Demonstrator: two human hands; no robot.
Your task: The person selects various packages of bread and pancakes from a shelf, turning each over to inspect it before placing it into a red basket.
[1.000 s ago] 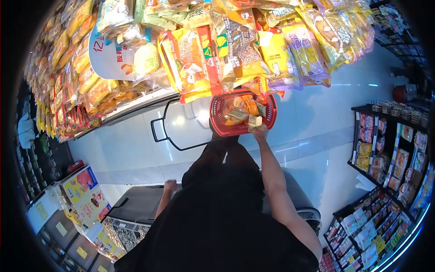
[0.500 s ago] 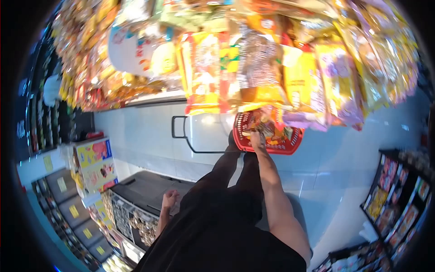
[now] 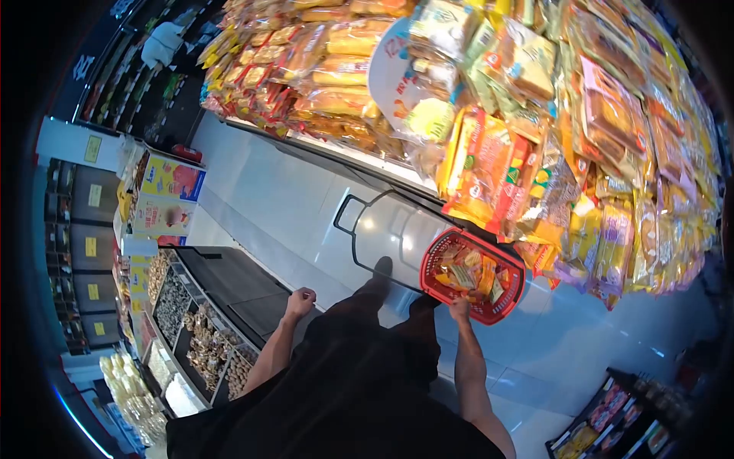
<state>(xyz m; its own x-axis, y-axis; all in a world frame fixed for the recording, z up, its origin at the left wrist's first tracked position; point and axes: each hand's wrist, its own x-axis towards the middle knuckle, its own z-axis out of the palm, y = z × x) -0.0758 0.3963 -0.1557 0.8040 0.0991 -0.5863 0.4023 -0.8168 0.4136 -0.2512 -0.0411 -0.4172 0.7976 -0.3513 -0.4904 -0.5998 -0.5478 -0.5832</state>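
Red basket (image 3: 431, 271) — at the right fingers (image 3: 460, 303)

Packet labels (image 3: 463, 276) in the red basket (image 3: 495, 315) illegibly small, snack display (image 3: 527, 65) partly beyond the top edge

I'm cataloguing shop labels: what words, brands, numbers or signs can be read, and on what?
None reads clearly enough to quote.
White sign: lettering too blurred.
Orange packet: print too small.
Yellow-and-pink box: print too small.
Yellow labels: too small.
Packets inside basket: too small.
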